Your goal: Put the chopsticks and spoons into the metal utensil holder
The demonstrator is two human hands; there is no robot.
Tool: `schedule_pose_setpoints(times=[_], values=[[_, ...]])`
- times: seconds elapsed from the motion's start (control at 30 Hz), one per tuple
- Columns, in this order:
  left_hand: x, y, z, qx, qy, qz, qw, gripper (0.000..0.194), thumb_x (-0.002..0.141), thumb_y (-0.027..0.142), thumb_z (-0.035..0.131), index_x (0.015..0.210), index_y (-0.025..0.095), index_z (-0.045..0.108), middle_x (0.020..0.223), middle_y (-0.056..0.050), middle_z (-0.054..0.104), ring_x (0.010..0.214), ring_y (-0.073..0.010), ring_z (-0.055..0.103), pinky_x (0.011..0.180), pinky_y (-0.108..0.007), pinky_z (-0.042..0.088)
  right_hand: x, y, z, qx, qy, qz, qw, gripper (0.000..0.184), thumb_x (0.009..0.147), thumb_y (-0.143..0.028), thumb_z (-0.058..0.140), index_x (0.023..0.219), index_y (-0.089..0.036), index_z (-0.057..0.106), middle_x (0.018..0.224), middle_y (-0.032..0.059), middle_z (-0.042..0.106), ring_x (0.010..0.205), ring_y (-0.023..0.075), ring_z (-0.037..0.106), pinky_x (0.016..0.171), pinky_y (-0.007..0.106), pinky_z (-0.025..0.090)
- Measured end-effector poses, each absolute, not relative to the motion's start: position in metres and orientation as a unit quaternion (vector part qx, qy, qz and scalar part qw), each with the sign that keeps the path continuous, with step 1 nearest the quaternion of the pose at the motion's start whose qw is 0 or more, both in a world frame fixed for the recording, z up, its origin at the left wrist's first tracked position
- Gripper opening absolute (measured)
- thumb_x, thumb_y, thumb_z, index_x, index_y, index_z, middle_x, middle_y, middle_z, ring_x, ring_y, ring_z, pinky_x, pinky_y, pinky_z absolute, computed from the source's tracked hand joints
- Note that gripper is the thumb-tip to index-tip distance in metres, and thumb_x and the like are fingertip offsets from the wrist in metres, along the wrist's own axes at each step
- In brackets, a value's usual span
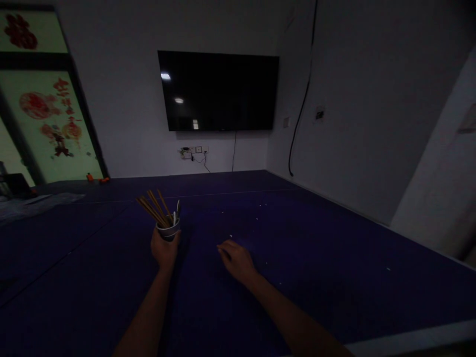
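My left hand [164,250] is wrapped around a cup [169,232] with a pale rim and a dark band. Several brown chopsticks [151,208] lean out of it toward the left. A white handle [174,217] and a dark, shiny utensil [178,208] stick up on its right side; their kinds are unclear. To the right of the cup, my right hand [235,258] is low over the dark blue surface, fingers curled and pressed together. Whatever is in its fingertips, if anything, is too small to make out. A tiny white scrap [230,236] lies just beyond it.
More small white scraps [257,218] dot the dark blue surface [316,238]. A wall-mounted television [223,91] and sockets [198,149] are at the back. A black cable [303,104] hangs on the right wall. Clear plastic sheeting [48,204] and orange objects [104,180] lie far left.
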State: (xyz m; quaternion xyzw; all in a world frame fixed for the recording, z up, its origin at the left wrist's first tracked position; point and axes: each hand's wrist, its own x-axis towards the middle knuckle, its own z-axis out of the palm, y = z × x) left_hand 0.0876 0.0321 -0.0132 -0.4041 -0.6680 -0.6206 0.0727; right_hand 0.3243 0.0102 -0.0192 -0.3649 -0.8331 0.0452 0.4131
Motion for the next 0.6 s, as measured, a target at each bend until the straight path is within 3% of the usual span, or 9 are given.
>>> schedule_pose_setpoints(times=[0.6], values=[[0.070,0.037,-0.018,-0.363,-0.678,-0.632,0.093,0.076,0.056,0.046,0.069,0.123,0.018,0.045,0.116,-0.012,0.057,0.105,-0.0299,0.054,0.087,-0.039,0.042,0.326,0.013,-0.023,-0.371,-0.848,0.054,0.374,0.026,0.089,-0.026,0.040,0.097,-0.022,0.065,0.095,0.0030,0.066,0.085,0.0129,0.061,0.076,0.024,0.046]])
